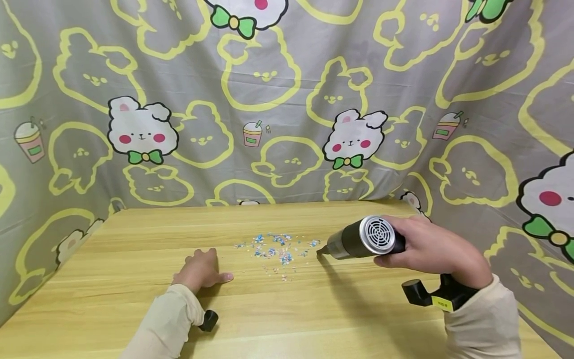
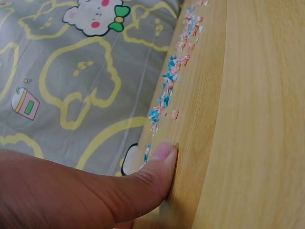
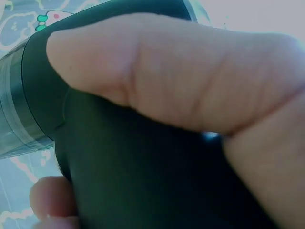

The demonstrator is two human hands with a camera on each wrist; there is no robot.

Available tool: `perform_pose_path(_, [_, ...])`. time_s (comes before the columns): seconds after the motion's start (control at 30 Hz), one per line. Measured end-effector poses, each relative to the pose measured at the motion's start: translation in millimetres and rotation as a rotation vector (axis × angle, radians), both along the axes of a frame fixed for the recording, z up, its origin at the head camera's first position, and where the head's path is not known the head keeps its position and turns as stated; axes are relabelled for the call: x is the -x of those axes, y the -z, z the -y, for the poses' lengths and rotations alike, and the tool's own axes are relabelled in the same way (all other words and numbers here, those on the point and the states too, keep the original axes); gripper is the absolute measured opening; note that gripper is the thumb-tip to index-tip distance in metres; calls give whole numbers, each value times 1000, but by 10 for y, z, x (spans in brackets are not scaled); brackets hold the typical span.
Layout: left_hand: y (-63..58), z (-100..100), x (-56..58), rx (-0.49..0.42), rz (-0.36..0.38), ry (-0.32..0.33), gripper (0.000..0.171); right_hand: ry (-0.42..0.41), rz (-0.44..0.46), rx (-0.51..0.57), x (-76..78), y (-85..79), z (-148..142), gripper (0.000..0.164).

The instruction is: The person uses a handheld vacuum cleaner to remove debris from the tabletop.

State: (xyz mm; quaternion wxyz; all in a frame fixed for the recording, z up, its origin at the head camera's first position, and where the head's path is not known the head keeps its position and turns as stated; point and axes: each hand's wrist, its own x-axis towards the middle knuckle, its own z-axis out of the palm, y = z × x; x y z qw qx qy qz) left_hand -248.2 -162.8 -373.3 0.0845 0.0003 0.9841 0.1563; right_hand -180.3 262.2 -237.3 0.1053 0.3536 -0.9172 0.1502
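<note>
My right hand [image 1: 432,244] grips a black handheld vacuum cleaner [image 1: 350,239] with a silver vented end and a clear section at the front. Its narrow dark nozzle [image 1: 322,251] points left and down, close to the right edge of a scatter of small paper bits [image 1: 286,258] in blue, pink and white. In the right wrist view my thumb [image 3: 133,67] lies across the vacuum's black body [image 3: 138,171]. On the table left of the bits rests my left hand [image 1: 202,269], holding nothing. The left wrist view shows only its thumb [image 2: 147,186] clearly, against the wood.
The bits lie on a light wooden table [image 1: 269,319]. Behind it and at both sides hangs a grey curtain [image 1: 287,119] with yellow outlines and white rabbit faces. Black wrist devices sit at both cuffs, including one on the right wrist [image 1: 441,296].
</note>
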Motion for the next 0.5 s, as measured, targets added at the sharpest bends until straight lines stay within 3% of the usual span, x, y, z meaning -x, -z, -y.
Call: perform_pose_path(0.5, [10, 1, 8, 7, -5, 1, 89, 29, -42, 7, 55, 30, 7, 36])
